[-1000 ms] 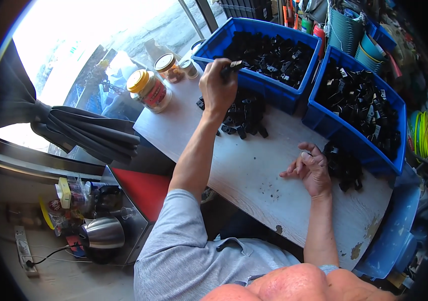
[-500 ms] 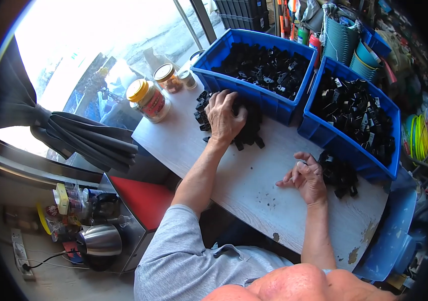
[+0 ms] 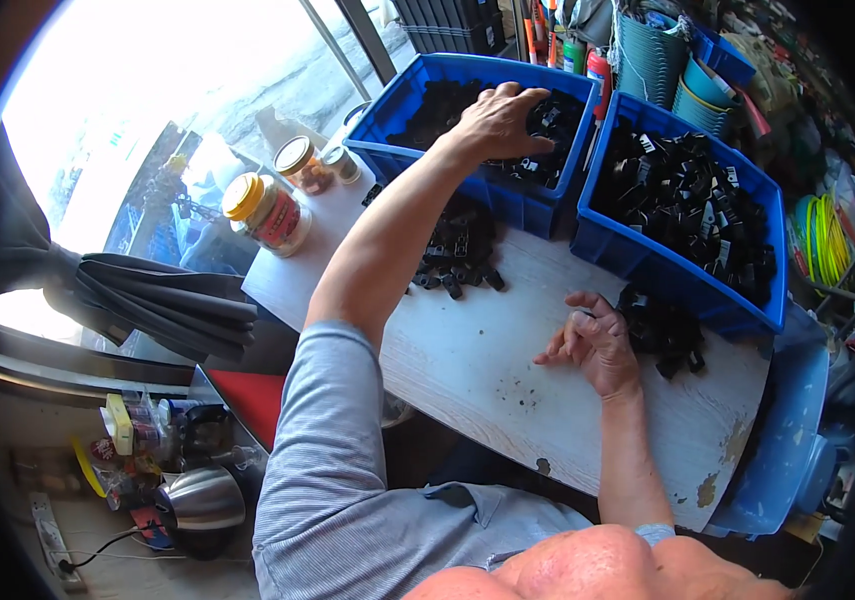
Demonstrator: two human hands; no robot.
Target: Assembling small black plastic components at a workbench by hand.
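My left hand [image 3: 499, 120] reaches far forward into the left blue bin [image 3: 399, 108]. It lies palm down on the black plastic parts [image 3: 557, 120] there, with fingers curled into them; whether it grips any is hidden. My right hand [image 3: 597, 342] rests on the white table [image 3: 507, 360], fingers apart and holding nothing. Its fingertips are beside a small pile of black parts [image 3: 665, 330]. A larger heap of black parts [image 3: 459, 250] lies on the table under my left forearm.
A second blue bin [image 3: 669, 272] full of black parts stands to the right of the first. Two yellow-lidded jars [image 3: 267, 212] and a small tin stand at the table's left end. A kettle [image 3: 202, 505] and clutter sit below left. Coils and baskets crowd the right.
My left hand rose from the heap on the table and moved forward into the left blue bin. My right hand stayed next to the small pile.
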